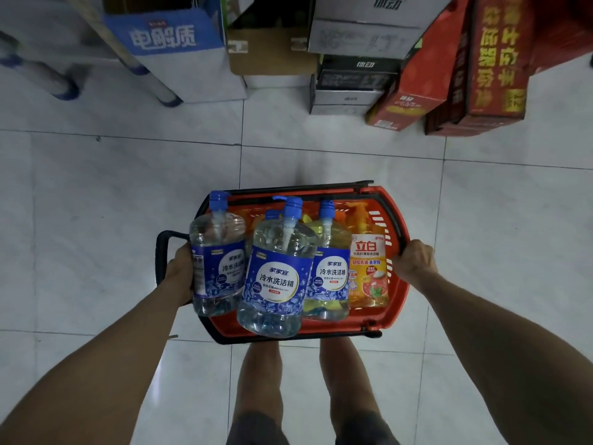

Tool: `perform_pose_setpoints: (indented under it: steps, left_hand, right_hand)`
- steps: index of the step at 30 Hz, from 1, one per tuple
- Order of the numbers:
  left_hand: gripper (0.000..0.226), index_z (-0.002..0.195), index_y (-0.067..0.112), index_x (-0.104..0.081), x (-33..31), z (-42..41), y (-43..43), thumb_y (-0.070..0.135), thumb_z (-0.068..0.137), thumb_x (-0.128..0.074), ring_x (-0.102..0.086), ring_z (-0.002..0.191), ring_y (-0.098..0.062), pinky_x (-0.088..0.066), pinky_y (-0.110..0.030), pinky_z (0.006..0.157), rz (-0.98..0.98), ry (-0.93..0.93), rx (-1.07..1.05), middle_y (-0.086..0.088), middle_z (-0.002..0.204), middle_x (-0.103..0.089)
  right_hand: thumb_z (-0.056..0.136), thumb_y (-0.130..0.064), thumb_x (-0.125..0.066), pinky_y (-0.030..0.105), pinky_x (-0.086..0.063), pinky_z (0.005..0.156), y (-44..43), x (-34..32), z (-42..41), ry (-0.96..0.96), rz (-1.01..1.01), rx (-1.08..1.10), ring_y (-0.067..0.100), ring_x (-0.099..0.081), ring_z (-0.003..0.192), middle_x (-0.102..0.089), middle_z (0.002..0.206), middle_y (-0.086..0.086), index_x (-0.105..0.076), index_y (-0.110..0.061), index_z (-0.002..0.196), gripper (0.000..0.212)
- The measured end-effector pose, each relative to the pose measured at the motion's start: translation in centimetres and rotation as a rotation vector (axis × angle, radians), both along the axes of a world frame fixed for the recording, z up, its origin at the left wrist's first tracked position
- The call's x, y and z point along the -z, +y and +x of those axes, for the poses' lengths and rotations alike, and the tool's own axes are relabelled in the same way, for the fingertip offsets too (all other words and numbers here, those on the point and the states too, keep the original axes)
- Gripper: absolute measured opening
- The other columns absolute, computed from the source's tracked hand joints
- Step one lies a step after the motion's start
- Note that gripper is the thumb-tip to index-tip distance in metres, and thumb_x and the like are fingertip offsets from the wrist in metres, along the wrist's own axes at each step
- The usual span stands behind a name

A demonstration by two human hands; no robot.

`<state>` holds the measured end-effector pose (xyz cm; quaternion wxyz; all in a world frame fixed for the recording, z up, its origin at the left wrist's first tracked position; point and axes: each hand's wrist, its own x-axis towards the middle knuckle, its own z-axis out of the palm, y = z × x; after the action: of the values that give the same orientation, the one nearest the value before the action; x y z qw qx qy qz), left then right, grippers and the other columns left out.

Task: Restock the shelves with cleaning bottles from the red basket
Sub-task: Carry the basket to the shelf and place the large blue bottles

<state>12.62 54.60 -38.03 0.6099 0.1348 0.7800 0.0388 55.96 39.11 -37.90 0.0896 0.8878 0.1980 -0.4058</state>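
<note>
One red basket [340, 327] held over pale tiled floor [96, 203], left hand [181, 271] clasping its left edge, fingers partly hidden, right hand [417, 263] clasping its right rim. Inside the basket: three blue-labelled detergent bottles [276, 277], one orange detergent bottle [369, 271], a fourth blue cap [272, 215] mostly hidden. Beyond the basket, stacked cartons [353, 75], blurred, tops cut off.

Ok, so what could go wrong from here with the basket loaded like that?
1. The front clear bottle lies on top of the others and overhangs the near rim of the red basket; a tilt could send it to the floor.
2. The left clear bottle hangs over the left edge, right beside the left grip, and may crowd that hold.
3. Ahead, stacked boxes stand on the floor and could catch the basket.
</note>
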Motion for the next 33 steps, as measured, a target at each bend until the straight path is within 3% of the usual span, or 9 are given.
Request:
perform_pose_setpoints:
  steps: [2, 6, 15, 20, 22, 28, 33]
  left_hand:
    - [0.05, 0.098, 0.013, -0.08, -3.0, -0.1, -0.8, 0.053, 0.105, -0.05, -0.076, 0.092, -0.036, -0.061, -0.047, 0.082, 0.003, -0.009, 0.012, -0.018, 0.101, -0.081]
    - [0.059, 0.114, 0.01, -0.079, -9.7, -0.9, -2.4, 0.061, 0.094, -0.058, -0.076, 0.104, -0.041, -0.058, -0.061, 0.098, -0.008, -0.028, 0.045, -0.02, 0.11, -0.079]
    - [0.058, 0.107, 0.01, -0.08, -20.5, -1.4, -4.8, 0.06, 0.083, -0.064, -0.077, 0.095, -0.042, -0.061, -0.061, 0.09, 0.018, 0.061, 0.066, -0.022, 0.109, -0.079]
    - [0.063, 0.113, 0.006, -0.08, -24.6, 1.2, -4.3, 0.06, 0.085, -0.061, -0.076, 0.1, -0.045, -0.058, -0.066, 0.096, 0.041, 0.099, 0.135, -0.023, 0.108, -0.079]
    - [0.064, 0.114, 0.005, -0.079, -25.8, 2.5, -3.6, 0.06, 0.088, -0.06, -0.076, 0.102, -0.047, -0.057, -0.066, 0.096, 0.05, 0.089, 0.191, -0.023, 0.108, -0.079]
    - [0.068, 0.114, 0.004, -0.078, -26.6, 6.8, 0.9, 0.063, 0.087, -0.059, -0.078, 0.095, -0.046, -0.059, -0.066, 0.094, 0.074, 0.02, 0.442, -0.023, 0.104, -0.08]
    - [0.07, 0.113, 0.0, -0.078, -28.4, 13.5, 5.0, 0.06, 0.084, -0.055, -0.077, 0.095, -0.046, -0.058, -0.065, 0.096, 0.069, -0.053, 0.738, -0.025, 0.104, -0.079]
  right_hand:
    - [0.106, -0.028, -0.062, 0.031, -0.053, 0.048, -0.9, -3.3, 0.1, 0.005, -0.008, 0.0, 0.023, -0.064, 0.058, -0.065, 0.08, 0.008, -0.061, -0.006, 0.104, 0.022]
    - [0.107, -0.03, -0.061, 0.038, -0.062, 0.057, -2.6, -10.6, 0.7, 0.038, 0.005, -0.02, 0.026, -0.069, 0.063, -0.068, 0.083, 0.01, -0.062, -0.005, 0.106, 0.025]
    - [0.105, -0.032, -0.062, 0.045, -0.066, 0.067, -5.5, -22.7, 2.5, 0.049, 0.039, -0.058, 0.027, -0.069, 0.065, -0.068, 0.085, 0.009, -0.062, -0.009, 0.101, 0.023]
    - [0.106, -0.033, -0.062, 0.033, -0.057, 0.052, -7.1, -26.4, 3.6, 0.067, 0.073, -0.002, 0.023, -0.069, 0.061, -0.068, 0.083, 0.007, -0.062, -0.01, 0.104, 0.023]
    - [0.106, -0.034, -0.063, 0.032, -0.057, 0.051, -8.0, -27.3, 3.9, 0.063, 0.074, 0.034, 0.022, -0.069, 0.062, -0.068, 0.083, 0.007, -0.062, -0.01, 0.104, 0.024]
    - [0.105, -0.029, -0.058, 0.046, -0.067, 0.07, -12.1, -29.5, 3.3, -0.004, 0.073, 0.217, 0.027, -0.071, 0.068, -0.068, 0.086, 0.008, -0.063, -0.01, 0.098, 0.021]
    - [0.097, -0.03, -0.058, 0.044, -0.065, 0.071, -17.3, -31.6, 0.5, -0.049, 0.061, 0.46, 0.031, -0.07, 0.075, -0.068, 0.092, 0.01, -0.064, -0.011, 0.096, 0.021]
